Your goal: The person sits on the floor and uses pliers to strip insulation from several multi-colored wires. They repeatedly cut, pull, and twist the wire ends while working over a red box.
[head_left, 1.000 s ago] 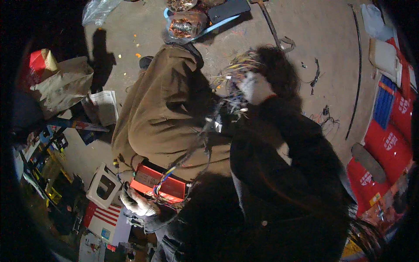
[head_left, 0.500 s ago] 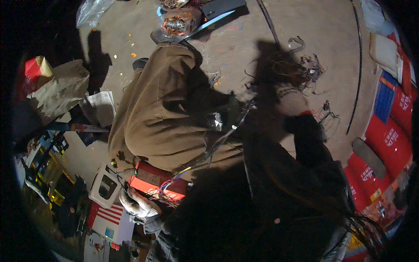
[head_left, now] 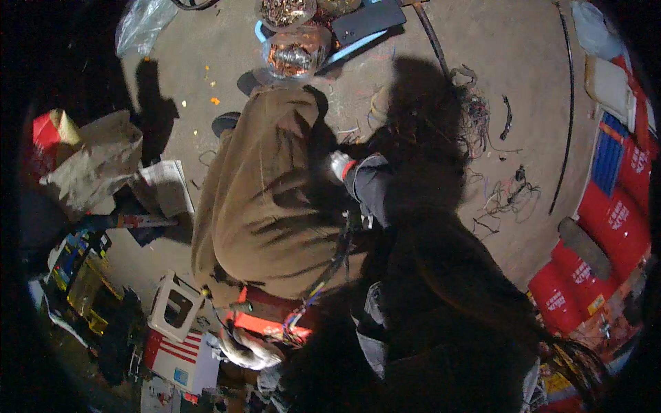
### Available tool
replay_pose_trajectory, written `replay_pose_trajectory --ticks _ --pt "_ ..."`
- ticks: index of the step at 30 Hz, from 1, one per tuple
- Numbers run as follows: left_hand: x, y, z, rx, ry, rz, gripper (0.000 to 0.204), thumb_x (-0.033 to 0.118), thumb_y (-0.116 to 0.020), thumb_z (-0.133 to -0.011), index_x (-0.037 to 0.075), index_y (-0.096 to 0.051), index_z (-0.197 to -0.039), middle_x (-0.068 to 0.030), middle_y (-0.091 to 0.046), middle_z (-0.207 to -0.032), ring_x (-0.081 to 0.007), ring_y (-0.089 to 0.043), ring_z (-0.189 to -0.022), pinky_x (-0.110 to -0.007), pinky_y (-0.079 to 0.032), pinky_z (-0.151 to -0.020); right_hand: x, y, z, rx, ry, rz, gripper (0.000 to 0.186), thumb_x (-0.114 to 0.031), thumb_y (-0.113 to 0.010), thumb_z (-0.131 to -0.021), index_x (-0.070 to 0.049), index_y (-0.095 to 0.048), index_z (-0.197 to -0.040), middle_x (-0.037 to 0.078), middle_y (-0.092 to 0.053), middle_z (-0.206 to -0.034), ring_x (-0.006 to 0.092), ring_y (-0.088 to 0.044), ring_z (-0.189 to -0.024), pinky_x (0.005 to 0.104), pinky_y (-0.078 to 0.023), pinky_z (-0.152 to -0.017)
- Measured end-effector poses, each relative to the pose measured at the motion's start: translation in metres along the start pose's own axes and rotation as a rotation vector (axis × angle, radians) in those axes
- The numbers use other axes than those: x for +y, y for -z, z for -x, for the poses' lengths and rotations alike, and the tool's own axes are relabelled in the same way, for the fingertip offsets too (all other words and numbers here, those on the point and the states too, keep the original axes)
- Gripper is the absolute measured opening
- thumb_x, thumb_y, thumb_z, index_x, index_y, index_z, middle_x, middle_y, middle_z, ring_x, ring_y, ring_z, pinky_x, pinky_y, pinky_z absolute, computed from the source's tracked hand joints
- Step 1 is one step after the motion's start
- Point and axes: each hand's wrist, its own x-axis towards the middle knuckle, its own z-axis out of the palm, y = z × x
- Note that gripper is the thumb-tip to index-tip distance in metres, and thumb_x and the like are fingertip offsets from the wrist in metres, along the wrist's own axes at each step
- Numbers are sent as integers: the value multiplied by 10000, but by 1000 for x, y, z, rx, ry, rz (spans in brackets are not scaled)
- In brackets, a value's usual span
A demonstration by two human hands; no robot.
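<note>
My right hand, in a pale glove with a red cuff, is drawn in close to my brown trouser knee, fist closed. A bundle of coloured wires runs from it down along my thigh to a red seat. My left hand, also gloved, is curled at the lower end of that bundle beside the seat. My dark jacket and its shadow hide most of my right arm.
A loose tangle of dark wires lies on the concrete floor to the right. Bowls of copper scrap stand ahead. A white plastic crate, papers and a brown bag sit left. Red canisters line the right edge.
My right hand was raised with wires, swung out to the right, then pulled back to my knee. The wire bundle now hangs slack along my thigh. My left hand has barely moved.
</note>
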Motion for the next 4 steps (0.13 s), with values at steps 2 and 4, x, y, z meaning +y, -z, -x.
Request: replay_pose_trajectory --ticks 2,4 --pt "-10 8 12 19 104 -87 323 171 -584 -1073 -67 -664 -1275 -228 -644 -1273 -315 -670 -1038 -404 -561 -902 1 -36 -11 130 -102 58 359 -188 -547 -953 -86 -677 -1272 162 -705 -1249 337 -693 -1105 483 -548 -934" --pt "-41 43 5 -52 95 -36 336 159 -621 -1054 -55 -656 -1311 -236 -634 -1290 -347 -669 -1112 -419 -563 -974 13 -61 -18 291 -213 119 373 -179 -545 -945 -77 -671 -1281 160 -705 -1245 327 -698 -1081 479 -550 -913"
